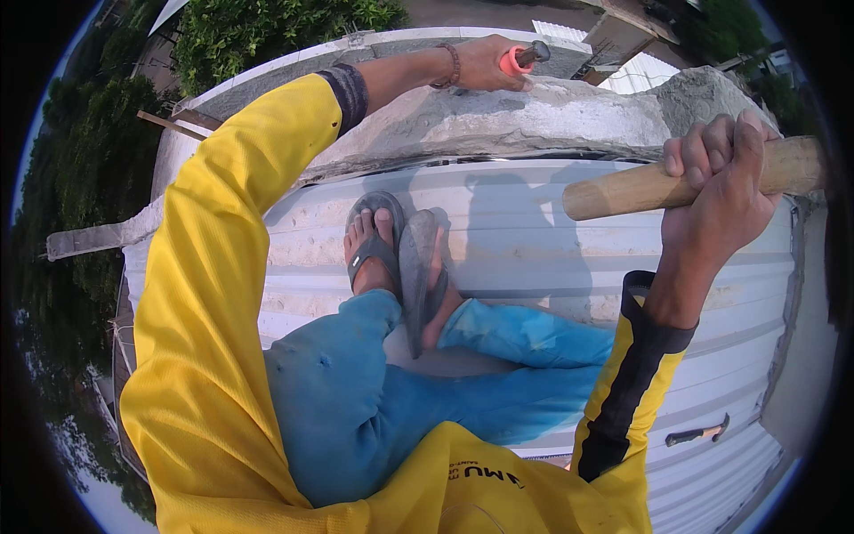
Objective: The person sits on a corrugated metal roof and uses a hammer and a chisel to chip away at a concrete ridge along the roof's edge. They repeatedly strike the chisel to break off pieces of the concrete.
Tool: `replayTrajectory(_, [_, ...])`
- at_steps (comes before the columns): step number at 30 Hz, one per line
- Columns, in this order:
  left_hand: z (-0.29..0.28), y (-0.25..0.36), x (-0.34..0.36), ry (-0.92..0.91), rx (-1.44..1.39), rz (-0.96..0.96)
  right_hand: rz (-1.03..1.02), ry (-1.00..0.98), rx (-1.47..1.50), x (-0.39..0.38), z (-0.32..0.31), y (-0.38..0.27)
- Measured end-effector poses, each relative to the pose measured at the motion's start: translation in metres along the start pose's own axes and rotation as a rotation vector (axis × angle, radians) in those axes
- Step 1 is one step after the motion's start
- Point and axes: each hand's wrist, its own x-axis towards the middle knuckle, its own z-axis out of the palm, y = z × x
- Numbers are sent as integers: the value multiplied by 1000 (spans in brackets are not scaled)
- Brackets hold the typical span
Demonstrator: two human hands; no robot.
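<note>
At wall (578, 116), left hand (483, 64) clasping orange-collared tool (513, 61); right hand (719, 205) clenched round wooden handle (616, 190).

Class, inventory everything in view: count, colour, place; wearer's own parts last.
Roof: 1, ribbed, whitish, middle
Concrete ledge: 1, grey, upper middle
Trees: several, green, left and top
Hammer: 1, dark, roof's lower right
Chisel-like tool: 1, dark, coral guard, top centre
Wooden handle: 1, light brown, upper right
Sandals: 2, grey, centre
Bracelet: 1, brown, top centre
Trousers: 1, blue, centre
Shirt: 1, yellow and dark, left
Feet: 2, bare, in sandals
Left grip: 1, bare, around tool
Right grip: 1, bare, around handle
</note>
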Motion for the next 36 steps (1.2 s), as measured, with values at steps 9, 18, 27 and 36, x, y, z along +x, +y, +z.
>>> replayTrajectory(9, [6,-8,8,32,-31,85,523,-26,-94,-56,-10,23])
replayTrajectory(18, [-1,-2,-10,-1,-10,-60,-214,-46,228,25,-4,-21])
replayTrajectory(27, [5,-8,2,-13,-58,-6,610,-219,-102,-53,3,15])
replayTrajectory(36, [12,0,5,42,11,97,-299,-161,229,26,-27,-47])
